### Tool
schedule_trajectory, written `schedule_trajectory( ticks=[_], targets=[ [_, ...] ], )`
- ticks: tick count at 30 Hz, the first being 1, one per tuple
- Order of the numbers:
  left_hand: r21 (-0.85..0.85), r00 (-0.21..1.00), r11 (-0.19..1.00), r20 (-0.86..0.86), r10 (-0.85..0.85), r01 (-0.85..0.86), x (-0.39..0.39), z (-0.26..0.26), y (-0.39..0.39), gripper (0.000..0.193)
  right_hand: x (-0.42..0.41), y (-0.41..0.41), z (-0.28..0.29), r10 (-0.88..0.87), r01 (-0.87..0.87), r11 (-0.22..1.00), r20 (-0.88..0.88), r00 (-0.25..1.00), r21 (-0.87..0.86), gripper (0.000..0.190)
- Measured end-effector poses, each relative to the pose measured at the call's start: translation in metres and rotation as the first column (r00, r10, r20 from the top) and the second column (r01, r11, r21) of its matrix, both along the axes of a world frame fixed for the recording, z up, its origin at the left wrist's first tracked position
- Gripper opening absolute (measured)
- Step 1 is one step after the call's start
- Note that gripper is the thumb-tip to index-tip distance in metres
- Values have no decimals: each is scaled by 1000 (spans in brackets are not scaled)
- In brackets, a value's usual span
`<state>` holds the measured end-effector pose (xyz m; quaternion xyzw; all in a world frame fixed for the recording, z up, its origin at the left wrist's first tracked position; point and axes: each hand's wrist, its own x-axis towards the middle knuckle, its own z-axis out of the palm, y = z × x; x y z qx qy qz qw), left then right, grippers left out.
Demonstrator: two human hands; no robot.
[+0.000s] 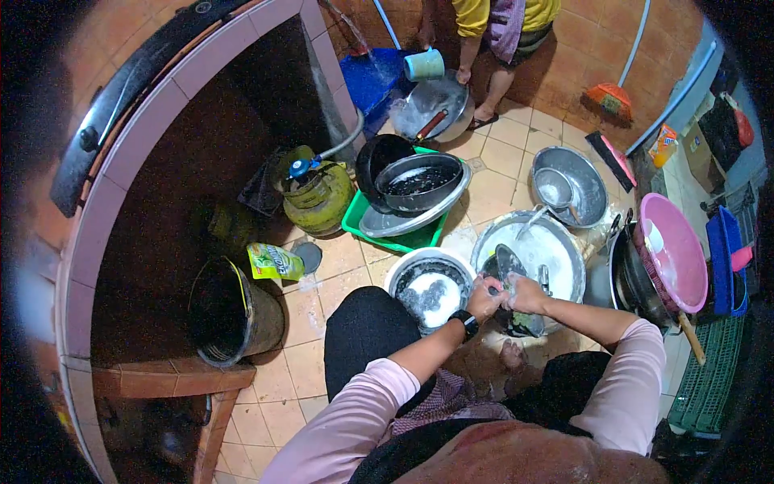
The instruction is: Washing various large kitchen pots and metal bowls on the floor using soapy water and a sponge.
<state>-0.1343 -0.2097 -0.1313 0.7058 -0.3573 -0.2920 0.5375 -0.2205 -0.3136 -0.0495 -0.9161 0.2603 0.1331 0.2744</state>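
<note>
My left hand [487, 296], with a dark watch on its wrist, meets my right hand [523, 293] over a dark, flat utensil [511, 261], perhaps a pan or lid. Both hands look wet, with curled fingers gripping the utensil; its middle is hidden behind them. Something greenish shows on its lower part, too unclear to name. Behind it, a wide metal basin [559, 254] holds whitish, sudsy water and several utensils. Just left of my hands stands a pale-rimmed bucket [396, 275] with foam on dark water.
A green tub [396, 243] bears dark pans. Beyond it a person [468, 48] holds a pale blue dipper [424, 65] and a large metal bowl [450, 109]. A gas cylinder [320, 206] and a black bucket [266, 317] stand left. A pink basin [674, 254] sits on stacked pots at right.
</note>
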Motion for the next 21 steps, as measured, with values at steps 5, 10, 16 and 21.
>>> schedule_trajectory(
  ticks=[5,10,16,21],
  targets=[
    [-11,990,996,107,89,-89,0,-5,1,27,7,3,22,-32,44,993,-112,993,110,53],
    [111,988,994,-154,22,-5,5,-16,-2,30,3,-33,28,91,-87,955,-1,996,282,42],
    [293,988,947,-121,-98,130,12,-56,-3,55,0,-82,92,17,-138,852,236,972,504,35],
    [-199,215,978,-954,-208,64,37,133,19,86,0,-41,150,53,-160,961,420,906,224,34]
  ],
)
